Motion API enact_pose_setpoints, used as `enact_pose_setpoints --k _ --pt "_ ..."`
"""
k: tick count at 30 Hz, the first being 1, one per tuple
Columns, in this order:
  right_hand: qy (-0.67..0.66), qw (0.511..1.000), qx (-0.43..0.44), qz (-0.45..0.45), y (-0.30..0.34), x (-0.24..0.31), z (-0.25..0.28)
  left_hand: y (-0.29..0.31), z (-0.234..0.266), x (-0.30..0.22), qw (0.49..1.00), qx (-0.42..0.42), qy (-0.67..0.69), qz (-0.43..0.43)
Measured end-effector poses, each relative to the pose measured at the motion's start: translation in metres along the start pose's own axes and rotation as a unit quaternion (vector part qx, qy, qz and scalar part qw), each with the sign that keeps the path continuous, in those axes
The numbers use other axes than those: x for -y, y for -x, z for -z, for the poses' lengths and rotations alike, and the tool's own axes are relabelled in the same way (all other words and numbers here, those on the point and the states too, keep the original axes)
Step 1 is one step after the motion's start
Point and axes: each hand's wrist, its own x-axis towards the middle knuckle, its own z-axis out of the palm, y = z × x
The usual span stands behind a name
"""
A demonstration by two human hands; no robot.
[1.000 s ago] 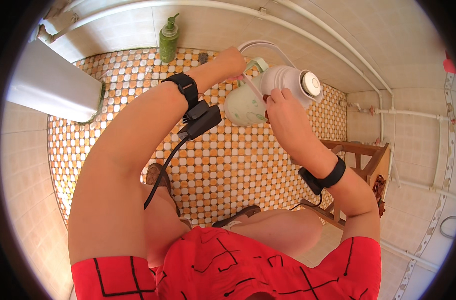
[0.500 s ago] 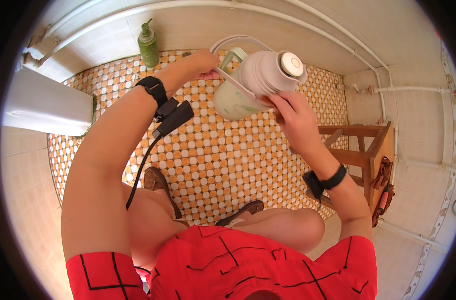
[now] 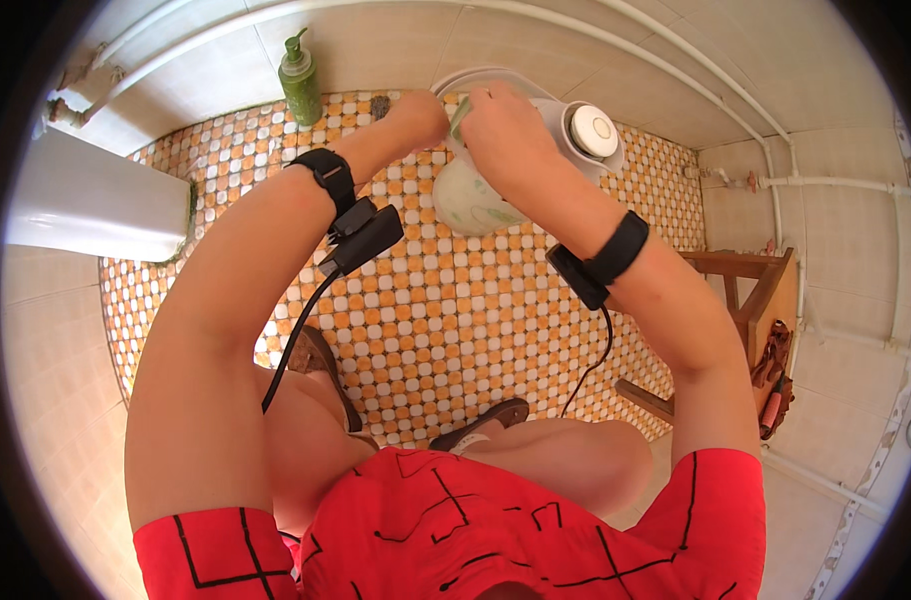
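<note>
A pale green thermos jug with a leaf print is tilted over the tiled floor, its white round lid toward the right. My left hand is closed at the left side of the jug's whitish carrying handle. My right hand reaches across the jug and is closed at its light green side grip, of which only a sliver shows. This hand and forearm hide the middle of the jug. The fingertips of both hands are mostly out of sight.
A green pump bottle stands by the far wall, near a dark drain. To the left is a white fixture. A wooden stool stands at the right. White pipes run along the walls. Cables hang from both wrist straps.
My right hand has left the jug's neck and moved left to its side grip. My left hand stays at the carrying handle, slightly shifted. The jug has stayed nearly in place.
</note>
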Motion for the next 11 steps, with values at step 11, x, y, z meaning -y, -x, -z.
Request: enact_pose_setpoints --k 11 --pt "-0.237 0.909 0.343 -0.019 -0.022 -0.03 0.055 0.012 -0.002 0.004 0.982 0.064 0.167 0.06"
